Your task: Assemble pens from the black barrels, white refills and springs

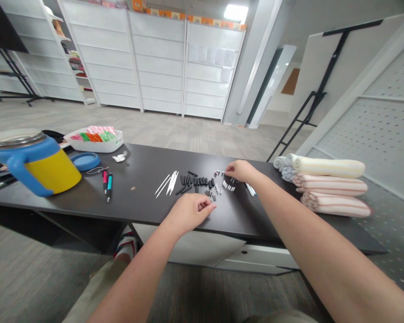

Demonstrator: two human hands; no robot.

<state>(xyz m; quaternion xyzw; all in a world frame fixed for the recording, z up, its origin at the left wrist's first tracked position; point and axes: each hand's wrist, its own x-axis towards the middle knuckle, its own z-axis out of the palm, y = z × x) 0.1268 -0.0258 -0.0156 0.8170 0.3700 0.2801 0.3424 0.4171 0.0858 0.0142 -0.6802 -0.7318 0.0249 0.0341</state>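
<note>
My left hand [192, 211] rests low over the desk's near edge. Its fingers are curled, thumb and forefinger pressed together beside small grey pieces [210, 194]; anything between them is too small to name. Farther right, my right hand [241, 172] reaches down with its fingertips pinched at a group of small silvery pieces [218, 173]. What that pinch holds, if anything, I cannot make out. Between and around the hands lie black tubes [201, 181], small clear or whitish pieces [228, 186] and thin white sticks [172, 183]. Some white-and-blue sticks [251, 189] lie under my right forearm.
Rolled striped towels [333, 186] are stacked at the right end of the dark desk [144, 166]. Leftward are a red pen [104, 180], a teal pen [109, 186], a blue lid [85, 161], a blue-yellow mug [37, 163] and a white basket of colourful packets [116, 142].
</note>
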